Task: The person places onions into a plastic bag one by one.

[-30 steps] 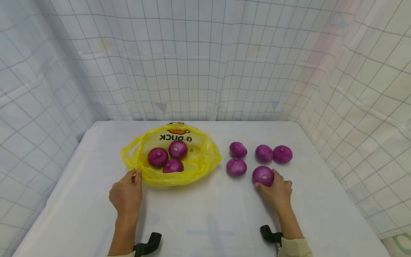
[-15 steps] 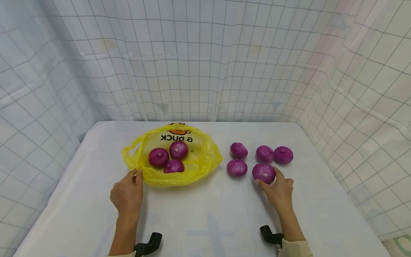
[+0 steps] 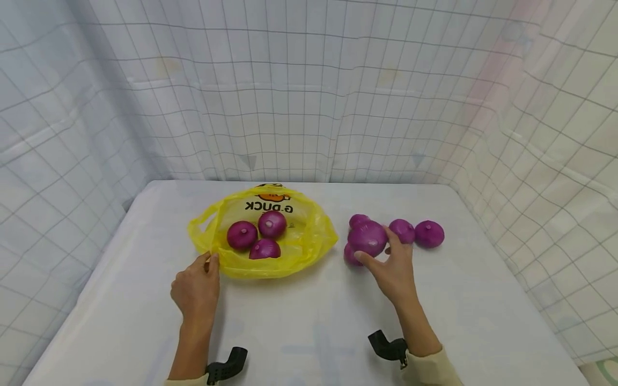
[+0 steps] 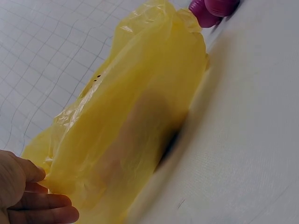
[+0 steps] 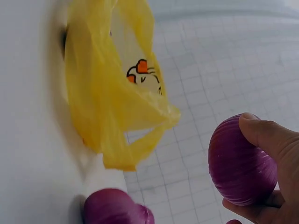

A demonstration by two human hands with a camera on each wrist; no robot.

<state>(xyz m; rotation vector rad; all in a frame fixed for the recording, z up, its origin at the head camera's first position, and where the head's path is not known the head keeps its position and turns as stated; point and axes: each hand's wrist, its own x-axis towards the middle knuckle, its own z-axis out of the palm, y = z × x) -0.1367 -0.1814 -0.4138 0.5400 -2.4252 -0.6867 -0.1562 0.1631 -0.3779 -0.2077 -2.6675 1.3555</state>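
Note:
A yellow plastic bag (image 3: 275, 269) with duck print lies open on the table, three red onions (image 3: 272, 224) visible inside it. My left hand (image 3: 196, 287) pinches the bag's near left rim between thumb and fingers; in the left wrist view the thin film (image 4: 140, 116) stretches away from those fingers. My right hand (image 3: 396, 268) holds a red onion (image 3: 368, 238) by its sides, raised above the table. The right wrist view shows this onion (image 5: 240, 161) between thumb and fingers, apart from the bag. Beneath it, two more onions are partly hidden.
Right of the held onion, two onions (image 3: 429, 234) sit side by side on the white table (image 3: 299, 321). Gridded white curtains (image 3: 289, 107) hang behind and along both sides. A black wrist mount (image 3: 388, 346) is on each forearm.
My right hand has lifted its onion off the table and carried it left, over the two onions nearest the bag. My left hand keeps its pinch on the bag.

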